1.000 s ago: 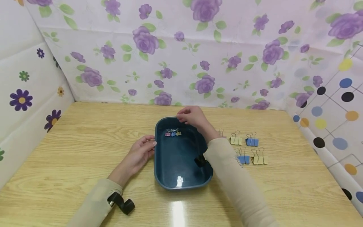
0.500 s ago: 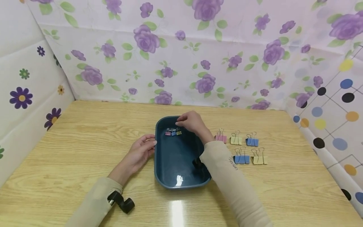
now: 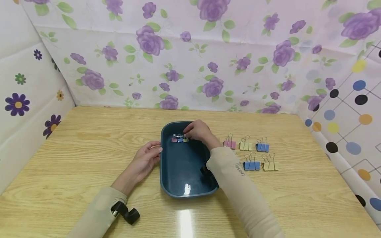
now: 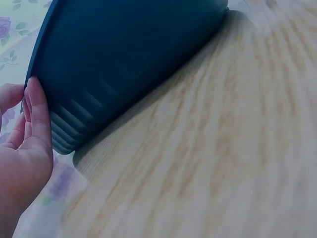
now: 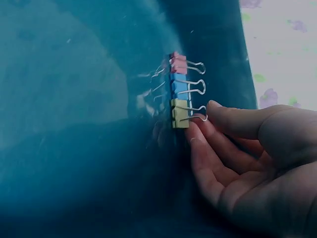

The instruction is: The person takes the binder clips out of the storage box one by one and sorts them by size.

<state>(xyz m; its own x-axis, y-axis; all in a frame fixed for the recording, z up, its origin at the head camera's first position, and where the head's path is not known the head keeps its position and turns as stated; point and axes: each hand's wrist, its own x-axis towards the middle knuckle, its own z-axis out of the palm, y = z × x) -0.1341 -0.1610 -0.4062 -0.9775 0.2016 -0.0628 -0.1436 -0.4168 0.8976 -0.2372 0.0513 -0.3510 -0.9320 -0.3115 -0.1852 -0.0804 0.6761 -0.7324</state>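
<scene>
Inside the dark teal plastic tray [image 3: 186, 172], three small binder clips stand in a row near its far end: a pink binder clip [image 5: 179, 63], a blue binder clip [image 5: 179, 86] and a yellow binder clip [image 5: 180, 115]. My right hand [image 3: 198, 130] reaches over the tray's far right side. In the right wrist view, its thumb and index fingertip pinch the wire handle of the yellow clip, while the other fingers bend beneath it. At the tray's left side, my left hand [image 3: 146, 160] rests its thumb and fingertips against the outer wall near the rim.
Larger binder clips stand in two rows right of the tray: pink [image 3: 230, 144], pale yellow [image 3: 245, 146] and blue [image 3: 262, 147] behind, blue [image 3: 251, 166] and yellow [image 3: 270, 166] in front. Floral cloth [image 3: 190, 66] hangs behind the wooden table [image 3: 89, 148].
My right hand has come down from above the tray's far rim to the yellow clip. The larger pink clip, partly hidden before, now shows. My left hand stays at the tray's side.
</scene>
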